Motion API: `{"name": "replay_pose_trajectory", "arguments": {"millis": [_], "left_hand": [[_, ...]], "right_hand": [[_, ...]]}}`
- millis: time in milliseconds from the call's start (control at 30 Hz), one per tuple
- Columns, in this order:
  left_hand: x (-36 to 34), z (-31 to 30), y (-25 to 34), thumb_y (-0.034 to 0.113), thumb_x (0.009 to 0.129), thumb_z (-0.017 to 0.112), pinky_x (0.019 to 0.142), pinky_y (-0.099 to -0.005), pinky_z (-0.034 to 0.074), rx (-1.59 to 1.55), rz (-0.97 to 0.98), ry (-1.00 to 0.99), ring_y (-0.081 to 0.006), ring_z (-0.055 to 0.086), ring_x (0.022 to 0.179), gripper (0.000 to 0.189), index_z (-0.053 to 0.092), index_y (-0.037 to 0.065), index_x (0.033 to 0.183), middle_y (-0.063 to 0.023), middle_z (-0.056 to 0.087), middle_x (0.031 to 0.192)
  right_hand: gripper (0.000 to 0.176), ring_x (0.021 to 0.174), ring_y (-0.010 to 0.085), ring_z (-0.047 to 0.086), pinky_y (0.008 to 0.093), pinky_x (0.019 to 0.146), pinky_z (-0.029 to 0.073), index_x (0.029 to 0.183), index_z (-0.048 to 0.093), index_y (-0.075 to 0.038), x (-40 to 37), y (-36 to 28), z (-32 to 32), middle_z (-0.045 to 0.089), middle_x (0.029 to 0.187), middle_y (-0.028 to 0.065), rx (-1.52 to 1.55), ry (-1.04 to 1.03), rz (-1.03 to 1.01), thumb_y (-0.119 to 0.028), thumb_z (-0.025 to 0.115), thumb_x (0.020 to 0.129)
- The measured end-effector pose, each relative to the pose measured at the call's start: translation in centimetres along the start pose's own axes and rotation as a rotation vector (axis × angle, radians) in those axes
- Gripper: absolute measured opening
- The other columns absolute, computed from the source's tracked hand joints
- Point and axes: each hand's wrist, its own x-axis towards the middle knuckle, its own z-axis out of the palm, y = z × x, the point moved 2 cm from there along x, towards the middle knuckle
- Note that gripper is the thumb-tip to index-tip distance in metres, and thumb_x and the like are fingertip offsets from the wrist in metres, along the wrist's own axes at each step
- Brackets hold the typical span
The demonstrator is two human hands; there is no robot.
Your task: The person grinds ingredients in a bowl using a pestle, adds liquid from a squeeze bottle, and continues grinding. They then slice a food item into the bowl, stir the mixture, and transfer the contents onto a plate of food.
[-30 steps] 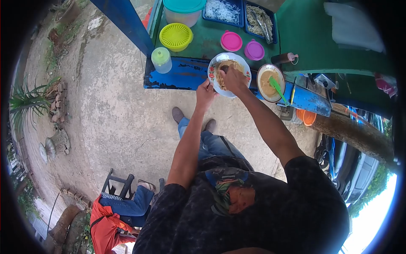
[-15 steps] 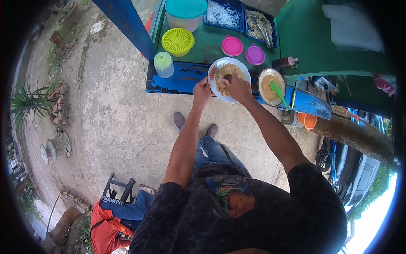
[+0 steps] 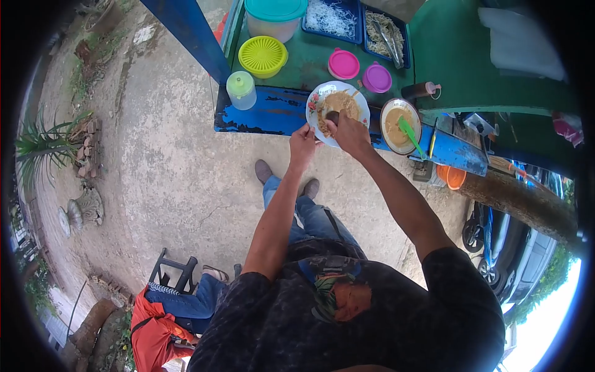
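At the blue edge of the worktop (image 3: pixel 266 111), the plate (image 3: pixel 318 93) sits dead ahead, left hand (image 3: pixel 303 142) pinching its near-left rim. Right hand (image 3: pixel 351 134) reaches further in, wrapped round some dark blunt tool (image 3: pixel 332 116).

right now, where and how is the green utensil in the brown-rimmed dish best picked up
Probably by the handle end of the green utensil, from the near right: it slants out past the rim of the dish, while the wider head rests in tan paste. The right hand would first need to release the dark tool.
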Motion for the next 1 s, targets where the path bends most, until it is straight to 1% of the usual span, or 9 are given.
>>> {"name": "replay_pose_trajectory", "arguments": {"millis": [267,367,433,533,600,700,767,867,1000], "left_hand": [[-0.8,0.2,0.6,0.012,0.112,0.045,0.089,-0.0369,0.063,0.023,0.003,-0.034,-0.0163,0.073,0.097,0.028,0.064,0.0,0.127,-0.0072,0.072,0.109],[-0.6,0.1,0.2,0.012,0.112,0.045,0.089,-0.0367,0.063,-0.012,0.013,-0.034,-0.016,0.072,0.098,0.028,0.064,0.0,0.127,-0.0072,0.072,0.109],[-0.6,0.2,0.2,0.01,0.111,0.045,0.085,-0.0358,0.065,-0.019,0.023,-0.025,-0.0164,0.073,0.095,0.028,0.065,-0.001,0.125,-0.0084,0.073,0.107],[-0.4,0.2,0.1,0.009,0.11,0.046,0.081,-0.0345,0.066,0.0,0.027,-0.008,-0.0164,0.074,0.093,0.027,0.066,-0.003,0.124,-0.0092,0.074,0.106],[-0.3,0.0,0.1,0.009,0.11,0.046,0.081,-0.0341,0.066,0.029,0.026,-0.008,-0.0159,0.074,0.093,0.027,0.067,-0.003,0.124,-0.0089,0.074,0.106],[-0.3,0.2,0.6,0.009,0.11,0.046,0.081,-0.034,0.066,0.057,0.039,-0.013,-0.0157,0.075,0.093,0.027,0.067,-0.003,0.121,-0.0086,0.074,0.104],[-0.8,0.4,0.9,0.008,0.11,0.046,0.08,-0.034,0.066,-0.006,0.02,0.0,-0.0152,0.074,0.092,0.026,0.068,-0.003,0.119,-0.0082,0.074,0.103],[-0.2,-0.2,0.3,0.011,0.111,0.046,0.087,-0.0367,0.065,0.083,-0.006,-0.03,-0.017,0.073,0.096,0.025,0.065,-0.002,0.122,-0.0074,0.072,0.109],[-1.1,0.0,0.6,0.011,0.111,0.046,0.089,-0.0381,0.064,0.05,-0.036,-0.037,-0.0177,0.073,0.099,0.026,0.065,-0.002,0.122,-0.0076,0.072,0.111]], "right_hand": [[0.061,0.1,0.0446,0.074,0.0539,0.085,0.059,0.124,0.054,0.003,-0.9,0.1,0.3,0.074,0.103,0.0265,0.113,-0.023,0.11,-0.054,0.055,0.103],[0.062,0.1,0.044,0.074,0.0543,0.084,0.059,0.117,0.06,0.005,-0.3,1.3,-0.1,0.074,0.104,0.028,0.175,-0.002,0.122,-0.056,0.055,0.102],[0.069,0.085,0.039,0.077,0.0504,0.074,0.06,0.105,0.068,0.008,0.7,4.0,0.6,0.074,0.089,0.0238,0.54,-0.066,0.264,-0.059,0.052,0.102],[0.078,0.068,0.0336,0.074,0.0461,0.063,0.059,0.096,0.071,0.01,1.5,7.1,-1.4,0.071,0.073,0.019,0.734,-0.117,0.542,-0.064,0.048,0.101],[0.082,0.054,0.0298,0.068,0.044,0.056,0.058,0.095,0.071,0.011,3.3,7.0,-1.7,0.066,0.062,0.0156,0.779,-0.071,0.551,-0.067,0.046,0.101],[0.075,0.071,0.0335,0.075,0.046,0.065,0.06,0.105,0.069,0.009,5.2,4.6,-1.8,0.073,0.079,0.0208,0.699,-0.181,0.463,-0.063,0.048,0.102],[0.067,0.095,0.0381,0.076,0.0483,0.077,0.061,0.118,0.063,0.005,4.3,1.7,-0.8,0.075,0.101,0.0253,0.208,0.049,0.223,-0.059,0.053,0.102],[0.061,0.111,0.0419,0.072,0.0512,0.087,0.059,0.127,0.057,0.001,-0.5,-0.1,-1.1,0.073,0.115,0.0275,0.095,-0.099,0.071,-0.054,0.056,0.102],[0.06,0.108,0.0431,0.072,0.0533,0.087,0.059,0.124,0.057,0.003,1.9,-0.5,-0.7,0.073,0.11,0.0278,0.135,0.025,0.173,-0.053,0.054,0.104]]}}
